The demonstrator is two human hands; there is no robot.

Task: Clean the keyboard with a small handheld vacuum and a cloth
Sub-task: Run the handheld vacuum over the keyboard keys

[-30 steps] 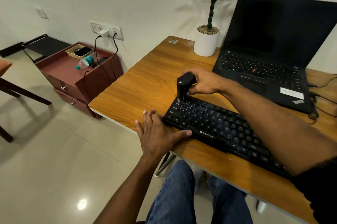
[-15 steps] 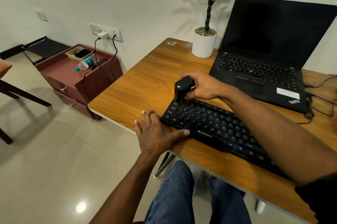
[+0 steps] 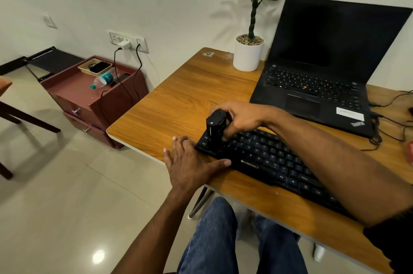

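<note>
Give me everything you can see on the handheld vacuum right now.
The handheld vacuum is a small black, boxy unit, plastic by its look, standing upright with its nozzle down on the left end of the black keyboard. The right hand grips its upper body. The left hand, beside it, does not touch it.

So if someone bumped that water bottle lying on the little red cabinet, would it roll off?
Quite possibly. The water bottle lies on its side, and its round body would probably roll easily. It looks like thin clear plastic, so likely light and easy to shove. The cabinet top seems to have a raised back edge, which might stop it on that side.
</note>
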